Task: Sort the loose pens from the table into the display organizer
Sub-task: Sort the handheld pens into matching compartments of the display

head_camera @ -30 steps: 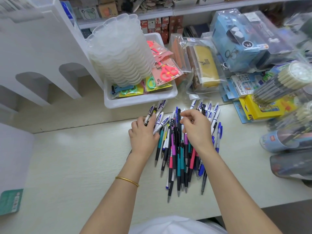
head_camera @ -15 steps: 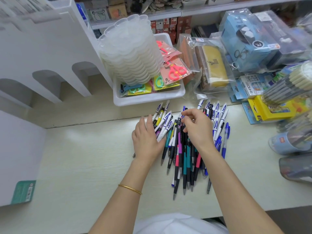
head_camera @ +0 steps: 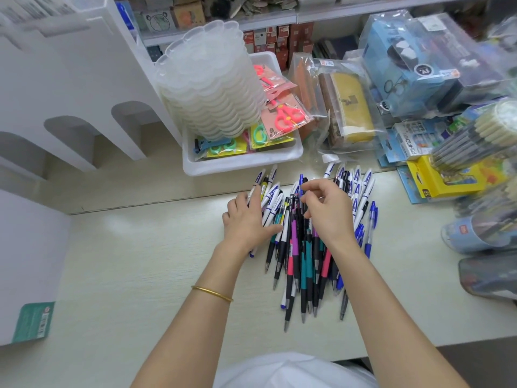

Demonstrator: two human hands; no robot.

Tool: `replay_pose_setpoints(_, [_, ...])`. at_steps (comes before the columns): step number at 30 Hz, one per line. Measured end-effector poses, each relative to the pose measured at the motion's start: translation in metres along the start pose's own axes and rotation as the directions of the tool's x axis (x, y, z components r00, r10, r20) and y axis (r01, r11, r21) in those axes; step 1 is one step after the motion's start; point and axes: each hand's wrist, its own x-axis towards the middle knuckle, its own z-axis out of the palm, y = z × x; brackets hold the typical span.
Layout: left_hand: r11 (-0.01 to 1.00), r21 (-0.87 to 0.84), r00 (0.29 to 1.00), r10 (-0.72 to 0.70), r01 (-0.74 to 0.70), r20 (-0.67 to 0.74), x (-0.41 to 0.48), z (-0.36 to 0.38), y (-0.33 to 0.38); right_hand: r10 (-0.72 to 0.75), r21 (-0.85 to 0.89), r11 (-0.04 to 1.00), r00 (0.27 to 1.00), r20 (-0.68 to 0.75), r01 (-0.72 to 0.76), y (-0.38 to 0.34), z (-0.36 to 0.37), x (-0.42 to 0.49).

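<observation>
A pile of loose pens (head_camera: 305, 256) lies on the pale table (head_camera: 140, 275), with black, teal, pink, purple and blue barrels, and white pens at its far edge. My left hand (head_camera: 246, 219) rests flat on the pile's left side, fingers spread over white pens. My right hand (head_camera: 328, 211) hovers over the middle of the pile. Its thumb and forefinger pinch the top of a black pen (head_camera: 303, 182) that still lies in the pile. The white display organizer (head_camera: 84, 107), with its arched slots, stands at the far left, apart from both hands.
A white tray (head_camera: 240, 163) just behind the pens holds packed scissors and a stack of translucent plastic dishes (head_camera: 212, 85). Bagged pencil cases, a yellow box (head_camera: 447, 177) and tubes of pens crowd the right side. A white box with a green label (head_camera: 32, 317) stands at the near left.
My right hand has shifted slightly toward the far end of the pile and its fingers have curled onto the pen tops. My left hand has flattened on the white pens.
</observation>
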Motion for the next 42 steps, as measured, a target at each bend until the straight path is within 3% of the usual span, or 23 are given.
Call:
replay_pose_setpoints(13, [0.997,-0.068,0.993,-0.034,0.026,-0.115,-0.002,0.015,0.002,0.01,0.002,1.0,1.0,0.008,-0.01,0.002,0.003,0.004])
replay_pose_setpoints(29, [0.997,-0.077,0.998,-0.008,0.004,-0.056,-0.005,0.011,0.002,-0.013,-0.033,0.999,1.0,0.009,0.014,0.001,0.005,0.006])
replay_pose_setpoints(42, [0.996,-0.041,0.989,-0.081,0.077,-0.121,-0.001,0.011,0.016,-0.018,-0.034,0.999,1.0,0.004,0.018,0.002,0.006,0.009])
